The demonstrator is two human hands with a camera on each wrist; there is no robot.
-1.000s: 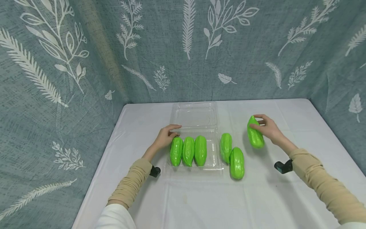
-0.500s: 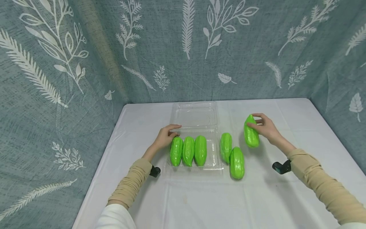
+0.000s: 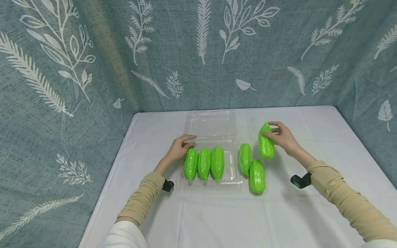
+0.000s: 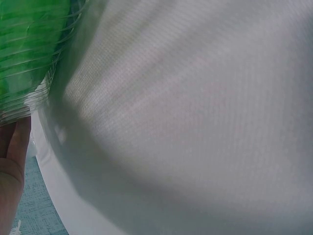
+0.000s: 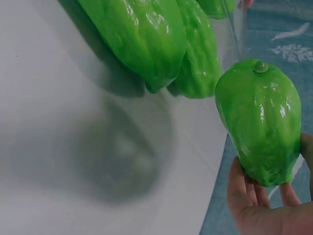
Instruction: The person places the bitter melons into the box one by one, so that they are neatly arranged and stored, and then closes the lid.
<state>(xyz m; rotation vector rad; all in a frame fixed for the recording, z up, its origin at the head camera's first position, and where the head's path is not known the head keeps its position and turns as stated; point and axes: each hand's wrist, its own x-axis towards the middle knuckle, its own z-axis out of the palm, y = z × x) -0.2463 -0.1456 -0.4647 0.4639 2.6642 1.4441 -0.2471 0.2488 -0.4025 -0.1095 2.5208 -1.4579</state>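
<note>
My right hand (image 3: 283,137) holds a glossy green gourd (image 3: 266,141) upright above the table, thumb on one side and fingers on the other. The gourd's ribbed body and small stem nub (image 5: 260,66) face the right wrist camera. A clear plastic clamshell container (image 3: 232,162) lies with its lid (image 3: 211,124) folded back. Side by side in its left part are three green gourds (image 3: 203,164). At the container's back left corner, my left hand (image 3: 179,147) grips the rim; its fingertips are partly hidden in the left wrist view.
Two more gourds lie touching to the right of the container, one farther back (image 3: 245,159) and one nearer (image 3: 257,176). The white-covered table (image 3: 217,217) is bounded behind and at the sides by a leaf-patterned curtain (image 3: 186,51).
My right hand has carried its gourd leftward and slightly back, closer to the two loose gourds. My left hand, the container and the gourds on the table stay in place.
</note>
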